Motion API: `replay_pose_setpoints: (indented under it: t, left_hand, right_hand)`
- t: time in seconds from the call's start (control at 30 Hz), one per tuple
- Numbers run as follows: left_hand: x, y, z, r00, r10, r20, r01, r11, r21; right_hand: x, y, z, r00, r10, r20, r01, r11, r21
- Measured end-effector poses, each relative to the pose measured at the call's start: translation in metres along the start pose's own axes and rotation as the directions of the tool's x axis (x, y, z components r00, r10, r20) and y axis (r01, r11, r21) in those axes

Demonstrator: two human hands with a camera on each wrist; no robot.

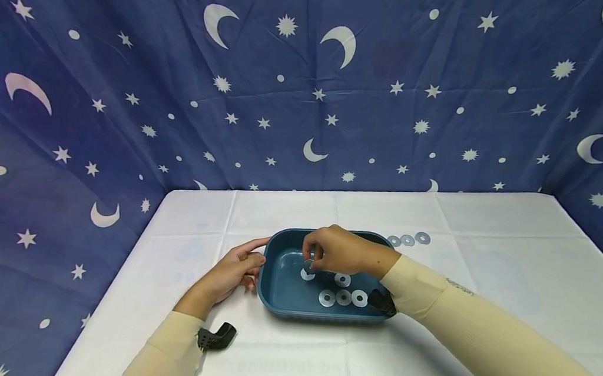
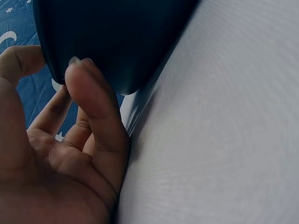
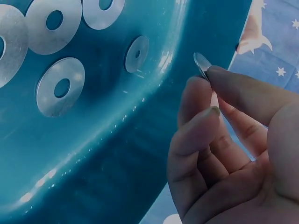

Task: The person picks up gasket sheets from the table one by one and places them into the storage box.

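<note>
My right hand (image 1: 340, 251) is over the blue-green plastic tray (image 1: 291, 314) and pinches a thin metal washer (image 3: 202, 64) between thumb and fingertips, edge-on in the right wrist view. Below it, several flat washers (image 1: 342, 280) lie on the tray floor; one small-looking washer (image 3: 137, 53) lies near the curved wall. At the tray's left end, my left hand (image 1: 231, 274) touches the rim and outer wall, its index finger stretched along the corner. In the left wrist view, the thumb (image 2: 88, 91) is against the dark tray wall (image 2: 112, 42).
Three more washers (image 1: 407, 240) lie in a row on the white tablecloth (image 1: 496, 286), just behind the tray's right corner. A dark blue curtain (image 1: 287, 104) with moons and stars hangs behind the table. Black wrist mounts (image 1: 217, 336) sit on both sleeves.
</note>
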State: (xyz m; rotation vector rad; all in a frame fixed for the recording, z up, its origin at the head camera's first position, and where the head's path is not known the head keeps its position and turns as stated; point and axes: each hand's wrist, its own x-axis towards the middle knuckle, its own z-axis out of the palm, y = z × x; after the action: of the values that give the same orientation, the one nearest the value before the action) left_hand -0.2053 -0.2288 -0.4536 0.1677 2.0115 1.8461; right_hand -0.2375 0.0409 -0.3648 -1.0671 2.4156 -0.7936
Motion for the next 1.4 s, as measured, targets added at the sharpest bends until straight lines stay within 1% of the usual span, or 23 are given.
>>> replay_pose_setpoints:
  t: [0.27, 0.43, 0.63, 0.73, 0.97, 1.2, 1.4]
  left_hand:
    - [-0.001, -0.001, -0.001, 1.000, 0.004, 0.013, -0.004, 1.000, -0.018]
    - [-0.001, -0.001, -0.002, 1.000, 0.015, 0.021, -0.014, 1.000, -0.021]
    - [0.001, -0.001, -0.002, 1.000, 0.014, 0.019, -0.014, 1.000, -0.014]
    - [0.001, -0.002, -0.002, 1.000, 0.017, 0.021, -0.016, 1.000, -0.017]
    - [-0.001, -0.001, -0.002, 1.000, 0.016, 0.020, -0.016, 1.000, -0.020]
    - [-0.002, 0.000, -0.002, 0.999, 0.019, 0.029, -0.018, 0.999, -0.026]
    - [-0.002, 0.000, -0.002, 0.999, 0.020, 0.029, -0.019, 0.999, -0.031]
  right_hand:
    - [0.014, 0.000, 0.014, 0.996, 0.003, 0.084, -0.001, 1.000, -0.023]
    - [0.020, -0.005, 0.020, 0.992, 0.027, 0.121, -0.024, 0.999, -0.022]
    - [0.024, -0.005, 0.027, 0.988, 0.056, 0.142, -0.055, 0.998, -0.015]
    - [0.025, -0.004, 0.029, 0.987, 0.057, 0.152, -0.057, 0.998, -0.003]
    - [0.027, -0.001, 0.033, 0.982, 0.072, 0.177, -0.070, 0.997, -0.017]
    - [0.026, 0.001, 0.033, 0.985, 0.050, 0.166, -0.041, 0.997, -0.057]
    - [0.026, 0.003, 0.033, 0.984, 0.041, 0.175, -0.028, 0.997, -0.077]
